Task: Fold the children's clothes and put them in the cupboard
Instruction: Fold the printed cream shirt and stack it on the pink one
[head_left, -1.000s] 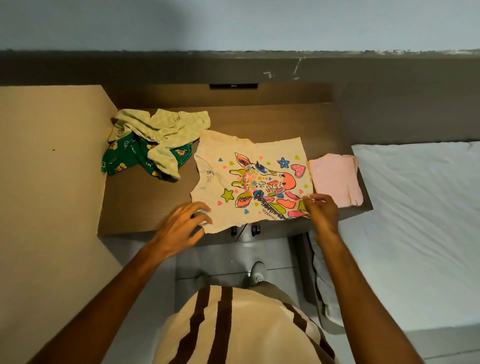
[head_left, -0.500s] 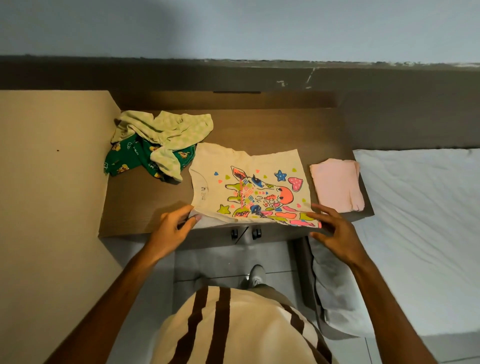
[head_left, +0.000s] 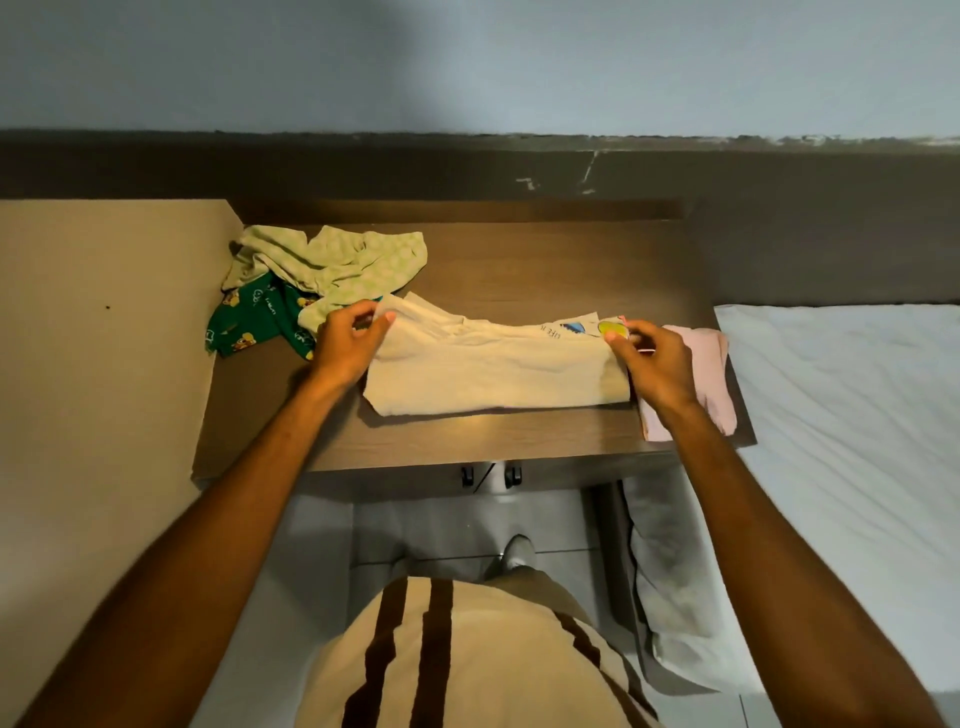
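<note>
A cream children's T-shirt (head_left: 493, 369) lies folded in half on the brown desk (head_left: 545, 260), its plain back up and only a strip of the colourful print showing at the far right. My left hand (head_left: 348, 340) pinches the folded edge at the shirt's left end. My right hand (head_left: 649, 358) pinches the right end, partly over a folded pink garment (head_left: 711, 374).
A crumpled pale green garment (head_left: 332, 260) and a green printed one (head_left: 249, 317) lie heaped at the desk's back left. A beige panel (head_left: 98, 338) stands to the left. A bed with a white sheet (head_left: 852, 426) borders the desk on the right.
Both hands lifted the shirt's near edge and carried it away from me, folding the shirt in half so the giraffe print is now hidden underneath.
</note>
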